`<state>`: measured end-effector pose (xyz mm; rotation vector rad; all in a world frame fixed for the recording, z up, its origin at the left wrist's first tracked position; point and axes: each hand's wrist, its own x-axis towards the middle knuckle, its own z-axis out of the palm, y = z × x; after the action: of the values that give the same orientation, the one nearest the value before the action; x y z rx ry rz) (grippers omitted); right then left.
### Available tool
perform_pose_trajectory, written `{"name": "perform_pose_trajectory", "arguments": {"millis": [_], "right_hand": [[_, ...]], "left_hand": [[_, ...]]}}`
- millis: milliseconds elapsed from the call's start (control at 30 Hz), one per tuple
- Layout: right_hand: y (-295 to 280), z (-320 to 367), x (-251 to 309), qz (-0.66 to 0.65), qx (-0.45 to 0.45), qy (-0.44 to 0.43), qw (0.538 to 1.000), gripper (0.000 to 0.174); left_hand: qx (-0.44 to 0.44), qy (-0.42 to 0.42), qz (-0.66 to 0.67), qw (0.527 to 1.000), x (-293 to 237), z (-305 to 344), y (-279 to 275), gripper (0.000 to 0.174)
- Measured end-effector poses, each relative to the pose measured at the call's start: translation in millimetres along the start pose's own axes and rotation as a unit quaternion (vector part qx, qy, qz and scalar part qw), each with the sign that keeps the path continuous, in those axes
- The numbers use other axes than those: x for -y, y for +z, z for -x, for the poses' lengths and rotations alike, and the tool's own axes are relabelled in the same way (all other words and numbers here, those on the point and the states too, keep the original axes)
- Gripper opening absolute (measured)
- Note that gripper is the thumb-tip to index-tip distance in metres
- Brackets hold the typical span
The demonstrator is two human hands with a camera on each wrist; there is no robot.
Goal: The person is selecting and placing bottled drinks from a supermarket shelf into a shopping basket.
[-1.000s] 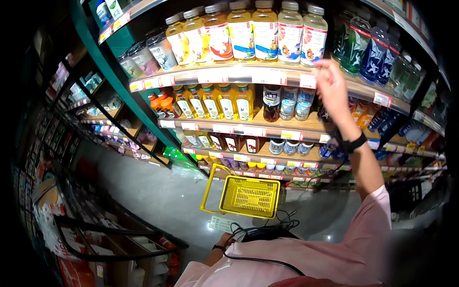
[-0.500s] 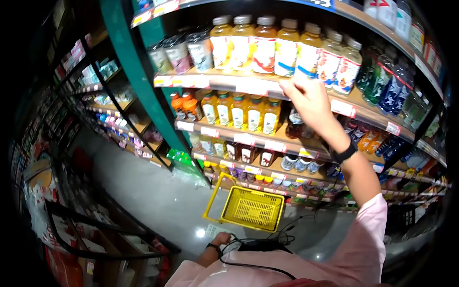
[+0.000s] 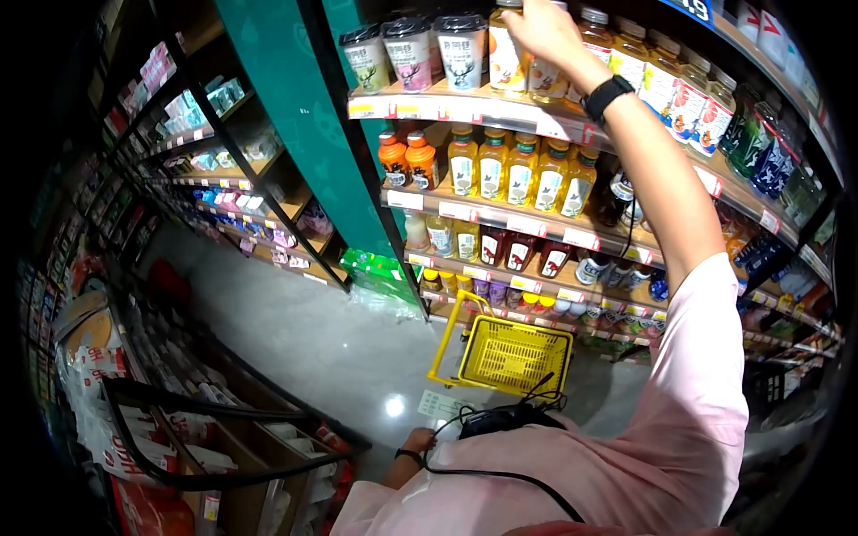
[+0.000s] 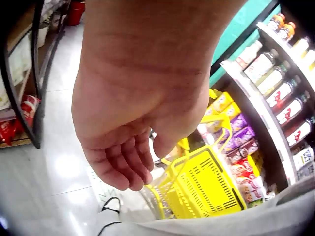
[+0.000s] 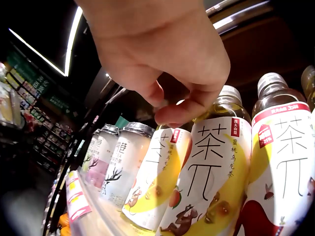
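Note:
My right hand (image 3: 545, 31) is raised at the upper shelf, by the tops of the yellow-labelled tea bottles (image 3: 508, 64). In the right wrist view, the loosely bent thumb and fingers of that hand (image 5: 170, 64) overlap the cap area of the leftmost tea bottle (image 5: 157, 177); a dark gap shows between them, and contact is unclear. The bottle stands among its neighbours. Low at my side hangs my left hand (image 3: 418, 439). Its fingers are loosely curled around nothing in the left wrist view (image 4: 133, 132), above and left of the yellow basket (image 4: 202, 182).
Lidded cups (image 3: 460, 54) stand left of the tea bottles. Lower shelves hold juice bottles (image 3: 520, 174) and small jars. The yellow basket (image 3: 517, 355) is on the floor before the shelves. A black-framed rack (image 3: 214, 482) stands at lower left; a black cable (image 3: 509, 481) crosses my shirt.
My right hand has moved up and left along the shelf, from the right-hand bottles to the leftmost ones. The head view has shifted left, closer to the cups. My left hand still hangs low.

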<state>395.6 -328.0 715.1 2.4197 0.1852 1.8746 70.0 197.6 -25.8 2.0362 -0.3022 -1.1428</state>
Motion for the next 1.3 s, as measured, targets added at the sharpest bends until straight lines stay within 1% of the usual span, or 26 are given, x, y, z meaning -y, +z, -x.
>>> {"name": "perform_pose_trajectory", "arguments": {"millis": [33,67,100,133,200,267,333,367,400,433,467,533,567,633,667,733,800,867,933,1000,1067,1133,1167,1200,1267,1300], "right_hand": [[-32.3,-12.7,27.4,-0.039,0.084,0.063,0.994,0.035],[-68.3,-27.2,57.3,-0.076,0.166,0.125,0.975,0.032],[-26.1,-31.7,25.0,0.045,0.161,0.009,0.986,0.027],[-9.7,-33.9,14.3,0.07,0.113,-0.031,0.991,0.026],[-16.9,-40.8,23.6,0.106,0.141,-0.06,0.982,0.026],[-16.0,-49.5,18.4,0.178,0.21,-0.187,0.943,0.026],[-41.6,-49.3,44.6,0.083,0.214,-0.096,0.968,0.024],[-45.3,-45.1,47.1,0.063,0.175,-0.123,0.975,0.023],[-58.3,-43.3,57.7,0.067,0.2,-0.126,0.969,0.02],[-62.5,-38.6,63.7,0.117,0.189,-0.163,0.961,0.019],[-68.3,-32.3,66.9,0.166,0.178,-0.198,0.949,0.018],[-108.9,-6.9,81.2,-0.054,0.052,-0.204,0.976,0.022],[-138.3,15.8,100.7,-0.05,0.061,-0.198,0.977,0.022],[-198.6,51.9,143.3,-0.165,-0.02,0.045,0.985,0.036],[-205.1,85.0,140.1,-0.212,-0.083,0.077,0.971,0.039],[-247.4,114.5,173.9,-0.354,-0.105,0.225,0.902,0.039],[-277.3,146.3,183.4,-0.462,0.004,0.261,0.848,0.038],[-289.4,166.9,179.4,-0.366,0.206,0.302,0.856,0.039],[-273.3,194.8,181.4,-0.513,0.221,0.469,0.684,0.039],[-246.3,222.1,175.3,-0.568,0.121,0.461,0.671,0.039],[-233.4,237.4,156.4,-0.543,0.149,0.503,0.655,0.035],[-220.2,256.6,138.1,-0.536,0.144,0.526,0.644,0.034],[-210.5,274.6,128.2,-0.476,0.158,0.48,0.72,0.034],[-216.1,276.5,123.9,-0.475,0.16,0.484,0.717,0.034],[-226.5,276.1,115.0,-0.423,0.301,0.567,0.639,0.038],[-225.4,283.8,113.6,-0.428,0.297,0.546,0.656,0.039]], "left_hand": [[-0.032,-0.202,0.255,0.945,-8.3,20.1,0.4,0.021],[-0.03,-0.206,0.258,0.943,-0.4,33.7,-2.1,0.021],[-0.034,-0.066,0.024,0.997,19.1,47.3,-4.8,0.024],[-0.035,0.08,-0.212,0.973,32.3,56.4,-6.5,0.028],[-0.058,0.057,-0.152,0.985,42.1,69.3,-4.9,0.034],[-0.065,0.047,-0.199,0.977,59.7,70.2,-1.5,0.035],[-0.053,0.045,-0.174,0.982,65.2,67.4,-10.0,0.039],[-0.052,0.07,-0.213,0.973,70.0,54.0,-13.9,0.037],[-0.049,0.096,-0.25,0.962,70.1,44.0,-14.4,0.035],[-0.058,0.009,0.025,0.998,57.7,38.5,-20.3,0.032],[-0.063,-0.084,0.296,0.949,35.2,32.7,-35.5,0.028],[-0.108,-0.055,0.35,0.929,-23.2,20.0,-75.2,0.028],[-0.156,-0.074,0.382,0.908,-44.1,2.7,-94.2,0.027],[-0.19,0.037,0.346,0.918,-100.5,-3.4,-132.2,0.034],[-0.204,0.065,0.341,0.915,-131.9,-5.7,-149.6,0.035],[-0.135,0.136,0.368,0.91,-213.1,12.8,-180.1,0.042],[-0.05,0.194,0.422,0.884,-307.5,40.2,-185.3,0.056],[0.125,0.281,0.478,0.823,-385.2,72.2,-175.8,0.076],[0.258,0.348,0.448,0.782,-436.2,89.2,-156.7,0.089],[0.298,0.364,0.419,0.776,-452.8,89.5,-129.8,0.097],[0.236,0.407,0.307,0.827,-476.9,98.9,-107.3,0.083],[0.195,0.338,0.229,0.892,-488.7,104.4,-96.7,0.072],[0.197,0.333,0.229,0.893,-489.1,101.4,-90.6,0.072],[0.201,0.325,0.267,0.885,-488.1,98.0,-84.9,0.069],[0.201,0.311,0.308,0.876,-479.5,91.8,-80.6,0.066],[0.214,0.287,0.315,0.879,-474.2,88.7,-81.7,0.065]]}}
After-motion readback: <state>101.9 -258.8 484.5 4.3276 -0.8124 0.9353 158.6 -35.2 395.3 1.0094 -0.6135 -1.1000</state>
